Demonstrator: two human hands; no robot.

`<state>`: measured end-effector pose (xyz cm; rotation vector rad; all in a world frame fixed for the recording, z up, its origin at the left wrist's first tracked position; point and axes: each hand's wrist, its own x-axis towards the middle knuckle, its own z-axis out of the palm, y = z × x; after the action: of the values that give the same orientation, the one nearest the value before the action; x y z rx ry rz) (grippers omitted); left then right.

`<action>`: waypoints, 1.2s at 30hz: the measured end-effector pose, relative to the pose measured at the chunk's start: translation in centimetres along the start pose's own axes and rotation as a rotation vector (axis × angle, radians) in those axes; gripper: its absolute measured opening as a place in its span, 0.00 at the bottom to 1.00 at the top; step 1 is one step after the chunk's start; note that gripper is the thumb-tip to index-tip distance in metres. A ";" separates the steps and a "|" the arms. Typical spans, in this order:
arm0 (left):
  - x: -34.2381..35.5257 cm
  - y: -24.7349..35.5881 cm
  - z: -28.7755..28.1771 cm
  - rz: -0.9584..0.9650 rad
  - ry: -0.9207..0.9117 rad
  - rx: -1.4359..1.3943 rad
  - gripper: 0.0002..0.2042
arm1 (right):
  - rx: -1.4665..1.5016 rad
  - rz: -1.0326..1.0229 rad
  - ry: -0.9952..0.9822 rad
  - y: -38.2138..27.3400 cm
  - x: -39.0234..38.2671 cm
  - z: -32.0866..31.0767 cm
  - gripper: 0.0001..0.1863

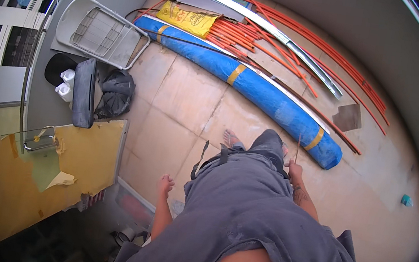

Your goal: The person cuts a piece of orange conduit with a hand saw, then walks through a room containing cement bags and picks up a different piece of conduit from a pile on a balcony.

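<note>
My right hand (295,170) hangs at my side, closed on a thin stick (297,147) that points up from the fist. My left hand (164,183) hangs loose at my other side with its fingers apart and nothing in it, just right of the door's edge. I stand on a tiled floor (181,105); one bare foot (229,138) shows ahead of my grey clothing. A long blue wrapped roll (258,89) with yellow tape bands lies across the floor ahead of my right hand.
Orange pipes (287,35) and a metal strip (291,43) lie along the far wall, with a yellow bag (193,20). A folded white chair (100,32) leans at left. A door covered in yellow film (26,180), a dark fan (115,93) and a black panel (84,93) stand left.
</note>
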<state>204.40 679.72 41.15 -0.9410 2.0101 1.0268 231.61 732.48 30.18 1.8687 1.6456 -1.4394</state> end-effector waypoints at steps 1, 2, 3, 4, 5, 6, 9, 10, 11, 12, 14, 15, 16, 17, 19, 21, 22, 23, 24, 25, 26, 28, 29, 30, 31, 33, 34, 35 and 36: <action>0.4 1.2 -1.5 -0.010 0.024 -0.009 0.16 | -0.165 -0.182 0.037 -0.1 0.5 1.5 0.28; 0.8 1.9 -3.3 -0.013 0.020 -0.001 0.16 | -0.164 -0.173 0.041 -1.0 0.4 3.0 0.28; 1.2 2.5 -4.9 -0.018 0.041 -0.025 0.16 | -0.205 -0.195 0.031 -2.3 0.5 4.2 0.29; 2.1 3.4 -6.0 -0.022 0.061 -0.048 0.16 | -0.244 -0.216 0.024 -3.7 0.7 5.2 0.30; 2.7 4.3 -6.8 -0.030 0.056 -0.041 0.16 | -0.248 -0.205 0.026 -5.3 0.7 5.9 0.30; 3.5 5.0 -7.3 -0.036 0.067 -0.048 0.16 | -0.282 -0.173 0.000 -7.1 0.8 6.4 0.32; 6.3 9.0 -6.5 -0.053 0.046 -0.041 0.16 | -0.264 -0.035 0.014 -14.0 1.4 7.2 0.31; 7.2 10.7 -5.7 -0.060 0.025 -0.039 0.16 | -0.289 -0.011 -0.021 -16.5 2.1 7.5 0.30; 8.2 12.9 -4.8 -0.062 0.017 -0.028 0.16 | -0.307 0.014 -0.053 -18.8 2.8 7.9 0.28; 9.1 15.2 -3.6 -0.020 -0.059 0.016 0.16 | -0.306 0.020 -0.048 -21.4 3.7 8.7 0.28; 10.7 19.3 -1.8 0.017 -0.145 0.066 0.16 | -0.355 -0.031 -0.041 -26.7 5.3 10.6 0.29; 11.6 21.3 -0.9 0.054 -0.183 0.110 0.16 | -0.356 -0.024 -0.030 -28.7 7.0 11.9 0.29; 12.7 23.5 0.1 0.090 -0.222 0.153 0.17 | -0.344 -0.079 0.024 -30.7 8.7 13.9 0.31; 14.2 25.8 1.2 0.086 -0.232 0.152 0.17 | -0.333 -0.137 0.076 -32.8 10.8 15.3 0.33; 16.8 28.8 1.8 0.021 -0.240 0.176 0.18 | -0.403 -0.252 -0.037 -37.1 15.1 17.6 0.30; 20.9 30.7 2.5 0.036 -0.253 0.199 0.20 | -0.444 -0.301 -0.004 -44.6 17.6 21.0 0.29; 23.1 32.1 3.8 0.075 -0.269 0.210 0.22 | -0.487 -0.405 0.048 -48.0 19.7 22.3 0.28; 24.6 33.5 5.2 0.063 -0.281 0.213 0.22 | -0.530 -0.500 0.097 -50.0 21.7 23.6 0.26; 25.7 35.1 6.9 0.115 -0.231 0.412 0.24 | -0.482 -0.510 0.151 -52.3 23.7 25.0 0.25; 26.8 37.1 9.1 0.176 -0.182 0.610 0.27 | -0.430 -0.521 0.209 -54.8 26.2 26.1 0.24; 27.8 39.3 11.1 0.200 -0.216 0.785 0.36 | -0.438 -0.493 0.226 -56.8 29.0 27.1 0.22; 30.0 40.8 14.8 0.207 -0.263 0.888 0.38 | -0.446 -0.398 0.203 -61.3 34.1 29.7 0.20; 30.7 41.0 16.8 0.214 -0.302 0.979 0.41 | -0.451 -0.331 0.169 -63.6 36.3 31.0 0.20; 30.4 42.4 18.9 0.137 -0.273 1.108 0.42 | -0.430 -0.297 0.118 -65.3 38.6 32.4 0.21; 30.0 43.9 20.3 0.054 -0.241 1.233 0.43 | -0.411 -0.264 0.063 -66.4 40.8 34.1 0.21; 31.8 44.2 21.3 0.162 -0.128 1.243 0.41 | -0.435 -0.294 0.054 -66.9 45.4 37.8 0.21; 32.8 44.7 21.3 0.214 -0.119 1.254 0.40 | -0.448 -0.338 0.049 -67.0 48.0 39.8 0.21; 33.5 45.3 21.3 0.266 -0.114 1.267 0.39 | -0.452 -0.322 0.051 -66.7 50.6 41.7 0.21; 33.9 45.8 21.5 0.263 -0.132 1.278 0.39 | -0.470 -0.343 0.038 -66.0 53.3 43.4 0.19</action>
<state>154.50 707.81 20.41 0.0841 2.1186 -0.2000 146.32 753.81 -6.56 1.4106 2.1724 -1.0002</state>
